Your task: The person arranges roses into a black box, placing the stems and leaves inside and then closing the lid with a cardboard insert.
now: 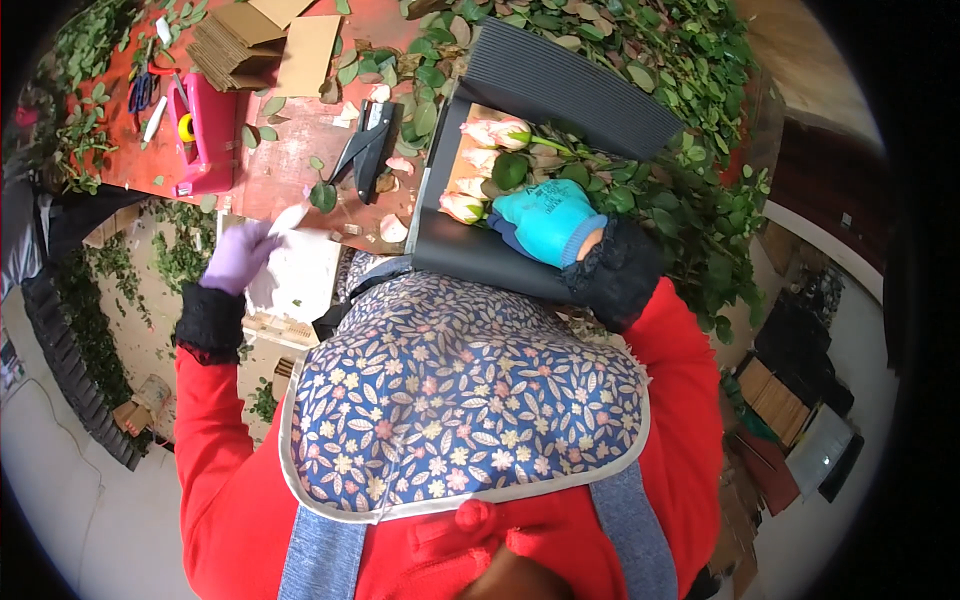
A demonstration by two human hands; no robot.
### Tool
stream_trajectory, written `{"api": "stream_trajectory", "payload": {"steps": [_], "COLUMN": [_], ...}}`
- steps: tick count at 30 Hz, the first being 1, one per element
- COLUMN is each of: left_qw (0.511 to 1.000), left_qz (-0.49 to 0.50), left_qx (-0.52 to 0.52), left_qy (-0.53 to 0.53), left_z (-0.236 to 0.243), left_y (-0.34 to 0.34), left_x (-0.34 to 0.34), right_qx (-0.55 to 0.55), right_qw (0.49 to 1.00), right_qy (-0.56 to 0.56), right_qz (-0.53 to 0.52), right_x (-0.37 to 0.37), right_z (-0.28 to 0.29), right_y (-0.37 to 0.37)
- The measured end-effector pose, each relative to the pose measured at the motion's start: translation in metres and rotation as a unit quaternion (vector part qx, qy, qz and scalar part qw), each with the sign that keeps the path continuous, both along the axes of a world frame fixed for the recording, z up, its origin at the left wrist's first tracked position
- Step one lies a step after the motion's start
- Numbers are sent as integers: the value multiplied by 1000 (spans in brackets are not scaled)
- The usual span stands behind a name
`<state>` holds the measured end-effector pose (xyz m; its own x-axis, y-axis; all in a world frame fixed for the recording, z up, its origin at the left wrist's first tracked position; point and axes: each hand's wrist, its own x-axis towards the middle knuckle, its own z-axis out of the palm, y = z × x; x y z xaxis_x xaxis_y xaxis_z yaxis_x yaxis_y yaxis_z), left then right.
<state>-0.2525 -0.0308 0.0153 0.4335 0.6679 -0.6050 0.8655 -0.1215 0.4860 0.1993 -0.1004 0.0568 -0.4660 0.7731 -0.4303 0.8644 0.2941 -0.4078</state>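
My right hand, in a teal glove with dark blue fingers, is closed over the rose stems just below the blooms; its fingertips are partly hidden. Pale pink roses lie with their heads to the left over a tan cardboard piece. Under them is black wrapping board, its ridged flap folded out at the back. Off to the left, my left hand, in a purple glove, pinches a pale rose petal above a white surface beside the table's front edge.
A black stapler and loose petals lie left of the roses. Farther left stand a pink tape dispenser, scissors and a stack of cardboard pieces. Heaped leafy cuttings cover the red table's back and right.
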Motion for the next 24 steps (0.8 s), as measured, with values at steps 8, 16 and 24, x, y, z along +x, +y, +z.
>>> {"api": "stream_trajectory", "payload": {"steps": [8, 16, 24], "left_qw": [939, 873, 909], "left_qz": [-65, -110, -236], "left_qx": [-82, 115, 45], "left_qy": [327, -461, -341], "left_z": [-137, 19, 6], "left_y": [-93, 15, 18], "left_x": [-178, 187, 203], "right_qx": [-30, -34, -29], "right_qw": [999, 998, 997], "right_qy": [-28, -39, 76], "right_qz": [27, 21, -16], "right_x": [-5, -3, 14], "right_z": [9, 4, 18], "right_y": [7, 11, 9]}}
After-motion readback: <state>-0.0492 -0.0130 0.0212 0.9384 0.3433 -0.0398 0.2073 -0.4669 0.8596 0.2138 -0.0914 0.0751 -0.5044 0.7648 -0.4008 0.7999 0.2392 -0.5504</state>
